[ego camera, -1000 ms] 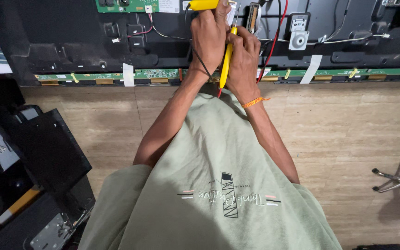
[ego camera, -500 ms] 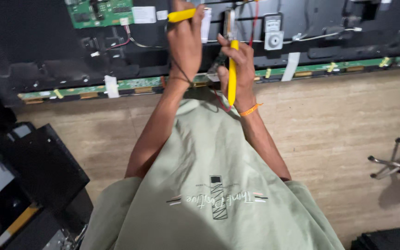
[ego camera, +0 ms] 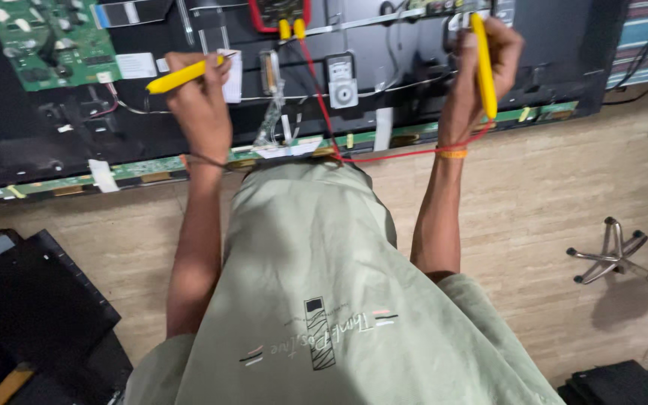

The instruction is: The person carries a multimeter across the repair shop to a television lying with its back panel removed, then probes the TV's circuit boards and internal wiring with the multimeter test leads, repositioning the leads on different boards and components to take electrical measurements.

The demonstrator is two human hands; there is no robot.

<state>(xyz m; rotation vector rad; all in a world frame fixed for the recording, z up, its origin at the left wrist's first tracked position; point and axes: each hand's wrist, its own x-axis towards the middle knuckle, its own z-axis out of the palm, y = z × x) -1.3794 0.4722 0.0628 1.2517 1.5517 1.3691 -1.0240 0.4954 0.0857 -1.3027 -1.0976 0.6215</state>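
My left hand grips a yellow test probe whose tip points left over the black back of an opened flat screen. My right hand holds a second yellow probe upright, and a red lead runs from it across my wrist. That lead goes up to a red meter lying at the top edge of the view. Both arms reach forward over my pale green shirt. The two hands are far apart.
A green circuit board sits at the panel's upper left. A narrow green strip board runs along the panel's near edge. Black cases lie at lower left. A metal chair base stands on the wooden floor at right.
My hands, close together over the panel's middle before, have spread apart: the left went left with its probe, the right went right. The view has shifted too.
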